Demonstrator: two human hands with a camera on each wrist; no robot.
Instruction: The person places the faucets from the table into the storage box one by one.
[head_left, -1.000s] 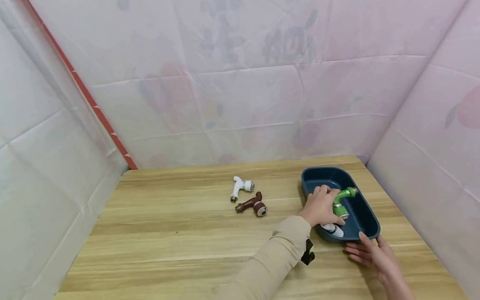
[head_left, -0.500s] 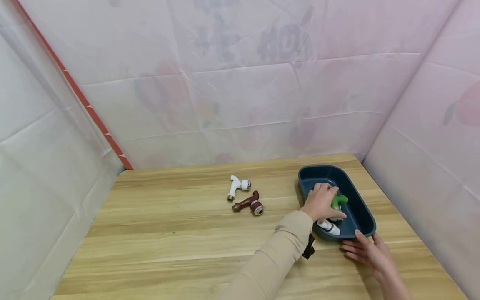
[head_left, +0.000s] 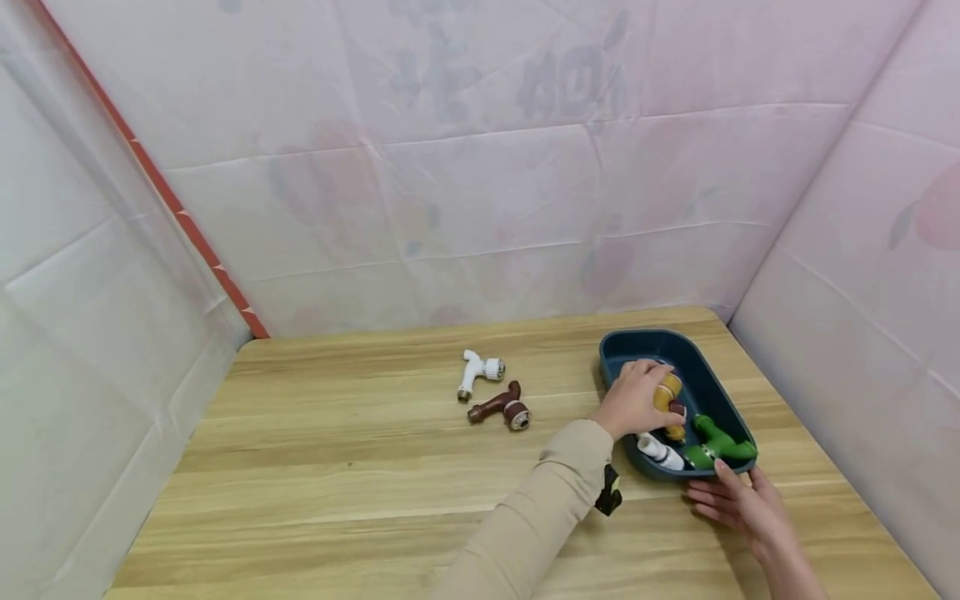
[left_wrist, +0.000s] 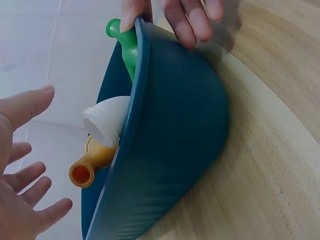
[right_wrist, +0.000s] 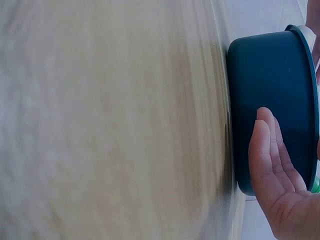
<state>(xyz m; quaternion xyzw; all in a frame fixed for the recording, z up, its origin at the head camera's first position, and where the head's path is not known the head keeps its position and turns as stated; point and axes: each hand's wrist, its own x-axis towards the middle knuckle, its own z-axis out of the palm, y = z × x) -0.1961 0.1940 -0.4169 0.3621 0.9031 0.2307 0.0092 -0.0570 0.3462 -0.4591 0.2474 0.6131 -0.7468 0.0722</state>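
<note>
A dark blue tray [head_left: 738, 408] holds a green tap [head_left: 716, 446], a yellow tap [head_left: 663, 396] and a white piece [head_left: 660, 454] that looks like another tap. My left hand [head_left: 636, 402] is over the tray's left side, beside the yellow tap. Its fingers [left_wrist: 30, 180] are spread and apart from the taps in the left wrist view. At the tray's near right corner, my right hand [head_left: 750, 508] holds the rim, thumb over the edge and fingers [right_wrist: 272, 150] along the outer wall.
Left of the tray, a white tap [head_left: 480, 371] and a brown tap [head_left: 502, 406] lie on the wooden table [head_left: 337, 500]. Pale printed sheets [head_left: 487, 208] form walls behind and at both sides.
The green tap, earlier under my left hand, now lies in the tray's near right corner. The yellow tap has come into view beside my left hand. My right hand stays at the rim.
</note>
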